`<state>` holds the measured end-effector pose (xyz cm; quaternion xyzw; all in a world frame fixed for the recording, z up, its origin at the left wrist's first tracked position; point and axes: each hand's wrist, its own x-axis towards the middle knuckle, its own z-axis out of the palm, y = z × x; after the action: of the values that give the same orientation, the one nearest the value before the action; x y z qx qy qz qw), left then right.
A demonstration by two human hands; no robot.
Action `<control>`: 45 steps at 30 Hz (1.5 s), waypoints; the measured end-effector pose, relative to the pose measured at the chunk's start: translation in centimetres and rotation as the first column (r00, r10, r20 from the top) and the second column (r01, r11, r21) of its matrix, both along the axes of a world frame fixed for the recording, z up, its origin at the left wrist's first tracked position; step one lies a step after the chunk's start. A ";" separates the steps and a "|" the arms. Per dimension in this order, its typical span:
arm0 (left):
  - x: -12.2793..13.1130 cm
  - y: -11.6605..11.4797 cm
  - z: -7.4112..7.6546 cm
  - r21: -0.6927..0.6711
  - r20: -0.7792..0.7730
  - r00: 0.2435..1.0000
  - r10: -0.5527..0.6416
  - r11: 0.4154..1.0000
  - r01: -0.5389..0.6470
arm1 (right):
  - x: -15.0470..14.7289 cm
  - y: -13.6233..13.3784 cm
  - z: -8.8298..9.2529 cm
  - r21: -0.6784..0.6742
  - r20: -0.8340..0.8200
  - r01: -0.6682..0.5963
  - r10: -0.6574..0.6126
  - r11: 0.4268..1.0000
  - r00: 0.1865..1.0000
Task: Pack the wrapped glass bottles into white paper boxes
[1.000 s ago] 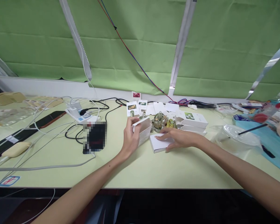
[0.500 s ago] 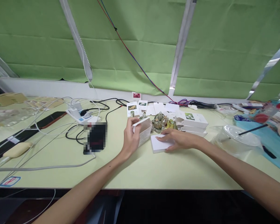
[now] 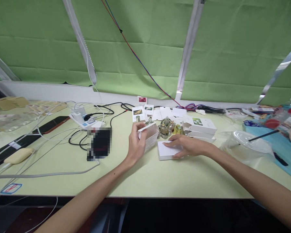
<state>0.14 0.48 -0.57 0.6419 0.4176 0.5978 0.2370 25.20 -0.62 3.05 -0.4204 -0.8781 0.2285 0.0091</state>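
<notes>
My left hand is closed round an open white carton, which stands tilted with its flap up and its mouth facing right. To its right, my right hand grips a flat white box that lies on the table, thumb on top and fingers over the far side. Just behind the hands are several clear glass bottles in a cluster, with small gold-capped vials beside them. White cartons with a green picture are stacked behind my right hand.
Printed cards lie at the back. A power strip with tangled cables and a pixelated dark object are on the left. On the right, a lidded plastic cup with a black straw sits in a bag near a blue sheet.
Almost nothing differs. Both hands keep their grips, and the whole view has shifted very slightly.
</notes>
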 end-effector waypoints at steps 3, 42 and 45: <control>0.1 -0.1 0.0 0.053 -0.003 1.000 0.004 0.999 -0.004 | 0.1 0.0 0.3 -0.005 -0.041 -0.014 0.014 1.000 0.999; -0.6 -0.2 0.2 0.544 -0.484 0.875 0.034 0.795 0.269 | 0.4 -0.3 5.2 -0.210 -0.320 -0.079 0.008 0.974 0.947; -0.6 -0.1 0.2 0.551 -0.490 0.871 0.034 0.786 0.279 | 0.5 -0.2 5.1 -0.218 -0.321 -0.091 0.016 0.972 0.947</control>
<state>-0.46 0.37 -0.41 0.8362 0.2049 0.5060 -0.0512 25.67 -0.82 8.19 -0.3523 -0.8439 0.3933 0.0950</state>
